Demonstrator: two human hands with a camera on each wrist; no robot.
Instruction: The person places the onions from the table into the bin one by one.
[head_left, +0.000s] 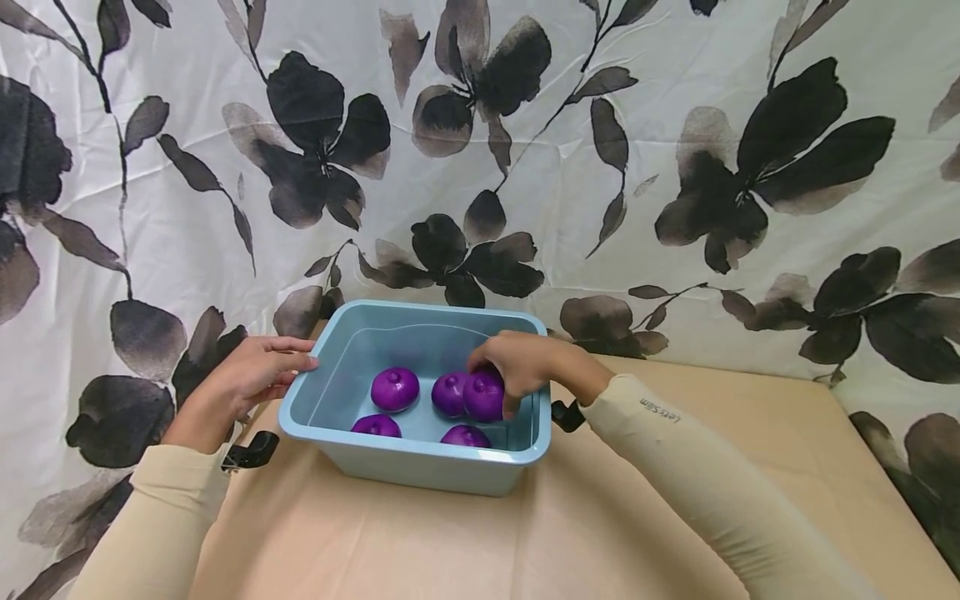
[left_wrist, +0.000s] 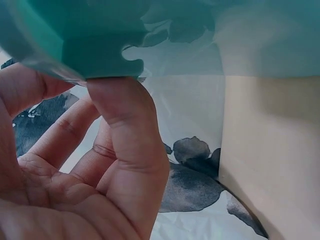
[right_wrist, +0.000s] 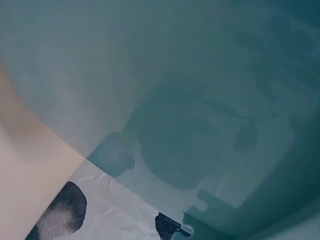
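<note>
A light blue plastic basin [head_left: 420, 468] stands at the middle of the table. Inside it, my right hand [head_left: 517, 367] grips a glossy purple onion [head_left: 483, 394] near the right wall, its fingers over the top. Right beside that one is a second onion [head_left: 448, 394]. Farther left lies another onion [head_left: 395, 389] with a small nub on top; two more, an onion [head_left: 377, 426] and an onion [head_left: 465, 436], are partly hidden by the front rim. At the left rim, my left hand [head_left: 258, 375] touches the basin with its fingertips. Its thumb [left_wrist: 130, 125] meets the rim's edge.
The basin rests on a beige-covered table [head_left: 652, 500]. Close behind it hangs a white cloth [head_left: 592, 192] with dark flower prints. Black wrist mounts are on both arms. In the right wrist view, the basin wall [right_wrist: 150, 100] fills most of the picture.
</note>
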